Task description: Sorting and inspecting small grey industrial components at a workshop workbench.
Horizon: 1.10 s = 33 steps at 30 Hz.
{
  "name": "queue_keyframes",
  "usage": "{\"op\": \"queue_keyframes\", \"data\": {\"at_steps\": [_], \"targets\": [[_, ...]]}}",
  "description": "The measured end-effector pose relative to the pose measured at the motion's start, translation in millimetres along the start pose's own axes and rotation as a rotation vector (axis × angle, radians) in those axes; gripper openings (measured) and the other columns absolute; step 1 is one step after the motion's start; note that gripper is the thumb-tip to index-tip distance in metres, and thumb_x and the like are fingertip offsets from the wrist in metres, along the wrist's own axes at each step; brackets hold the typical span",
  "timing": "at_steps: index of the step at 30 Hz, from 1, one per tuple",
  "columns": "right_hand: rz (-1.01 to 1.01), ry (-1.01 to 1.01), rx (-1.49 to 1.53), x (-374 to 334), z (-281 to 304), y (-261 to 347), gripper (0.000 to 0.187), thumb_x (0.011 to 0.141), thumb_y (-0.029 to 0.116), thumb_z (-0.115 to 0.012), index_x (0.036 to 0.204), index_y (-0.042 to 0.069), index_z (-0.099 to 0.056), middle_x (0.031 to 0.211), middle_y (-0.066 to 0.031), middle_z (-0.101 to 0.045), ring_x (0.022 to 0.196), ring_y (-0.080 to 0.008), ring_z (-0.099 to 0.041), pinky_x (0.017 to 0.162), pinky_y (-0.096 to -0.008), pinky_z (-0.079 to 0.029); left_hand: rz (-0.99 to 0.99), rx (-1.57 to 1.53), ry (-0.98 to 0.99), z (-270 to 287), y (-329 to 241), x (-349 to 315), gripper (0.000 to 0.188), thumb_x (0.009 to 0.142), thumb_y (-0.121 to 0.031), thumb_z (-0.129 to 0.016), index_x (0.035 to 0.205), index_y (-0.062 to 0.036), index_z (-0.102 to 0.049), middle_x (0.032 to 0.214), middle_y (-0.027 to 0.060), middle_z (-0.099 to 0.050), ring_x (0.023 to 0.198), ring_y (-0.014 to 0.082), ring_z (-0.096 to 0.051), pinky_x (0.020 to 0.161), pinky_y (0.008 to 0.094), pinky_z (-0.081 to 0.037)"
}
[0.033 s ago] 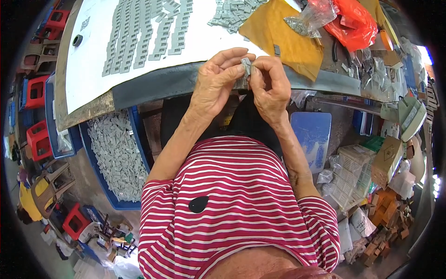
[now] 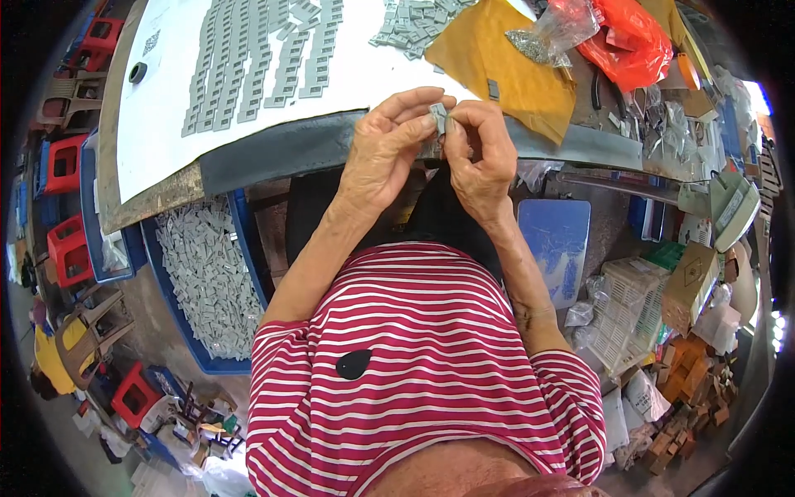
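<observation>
Hands come together around the near edge of the table, with 1 small gray piece (image 2: 439, 114) held up between them. The left hand (image 2: 383, 157) pinches it between thumb and index finger, its other fingers bent above. The right hand (image 2: 482, 161) has its thumb and index finger at the piece's right side; whether they clamp it or something tiny beside it, I cannot tell.

A dark strip (image 2: 281, 147) runs along the table edge, and beyond it a white sheet (image 2: 157, 124) carries rows of gray pieces (image 2: 318, 79) and, farther right, a loose heap of similar parts (image 2: 418, 25). Beside the heap, a yellow-brown sheet (image 2: 497, 50) bears 1 darker piece (image 2: 493, 89), with a clear bag (image 2: 538, 45) and a red plastic bag (image 2: 633, 50) at its upper right. A black ring (image 2: 138, 73) sits near the white sheet's left edge.

Below the table on the left, a blue bin (image 2: 224, 365) is filled with loose gray parts (image 2: 207, 282). On the right are a scuffed blue board (image 2: 553, 248) and a pale crate (image 2: 625, 306). Red stools (image 2: 65, 164) stand at far left.
</observation>
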State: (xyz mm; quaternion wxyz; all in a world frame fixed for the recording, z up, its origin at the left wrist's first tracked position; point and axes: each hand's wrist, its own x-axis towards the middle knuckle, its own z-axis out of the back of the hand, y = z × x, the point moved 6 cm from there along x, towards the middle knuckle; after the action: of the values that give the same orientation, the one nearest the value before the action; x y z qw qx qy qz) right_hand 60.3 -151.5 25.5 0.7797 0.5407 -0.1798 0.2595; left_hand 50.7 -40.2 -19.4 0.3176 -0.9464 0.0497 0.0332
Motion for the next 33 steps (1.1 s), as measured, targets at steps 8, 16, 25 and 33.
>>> {"op": "queue_keyframes", "data": {"at_steps": [8,16,25,33], "targets": [[0.151,-0.050,-0.155,-6,-1,8,0.019,0.072,-0.009,-0.057,0.089,-0.001,-0.052,0.082,-0.0136,-0.054,0.069,-0.0248,-0.054,0.056,-0.0300,-0.045,-0.030,-0.006,-0.111,-6,5,-9,0.033,0.080,0.001,-0.058,0.113,0.0036,-0.051,0.106,0.0105,-0.058,0.093,0.0126,-0.055,0.084,0.0231,-0.046],[0.161,-0.081,-0.162,-9,1,13,0.016,0.073,-0.009,-0.057,0.086,-0.001,-0.053,0.081,-0.0127,-0.054,0.068,-0.0236,-0.054,0.055,-0.0291,-0.045,0.015,0.138,-0.189,0,8,-18,0.018,0.083,-0.005,-0.057,0.098,0.0040,-0.056,0.085,0.0066,-0.061,0.075,0.0101,-0.058,0.066,0.0208,-0.048],[-0.466,0.125,0.340,-9,6,-8,0.002,0.082,-0.001,-0.054,0.080,-0.001,-0.052,0.068,-0.0030,-0.053,0.050,-0.0067,-0.051,0.045,-0.0186,-0.041,-0.144,0.934,-0.170,-10,-26,-24,0.020,0.085,-0.007,-0.052,0.103,0.0009,-0.058,0.078,0.0020,-0.060,0.068,0.0054,-0.052,0.063,0.0187,-0.043],[-0.703,0.265,0.430,-15,4,-30,0.009,0.082,0.007,-0.058,0.080,-0.002,-0.056,0.060,-0.0031,-0.056,0.049,-0.0068,-0.052,0.045,-0.0182,-0.041,-0.147,1.001,-0.064,-11,-23,-23,0.017,0.080,-0.004,-0.053,0.096,0.0012,-0.057,0.072,0.0023,-0.057,0.063,0.0059,-0.051,0.056,0.0215,-0.043]]}}
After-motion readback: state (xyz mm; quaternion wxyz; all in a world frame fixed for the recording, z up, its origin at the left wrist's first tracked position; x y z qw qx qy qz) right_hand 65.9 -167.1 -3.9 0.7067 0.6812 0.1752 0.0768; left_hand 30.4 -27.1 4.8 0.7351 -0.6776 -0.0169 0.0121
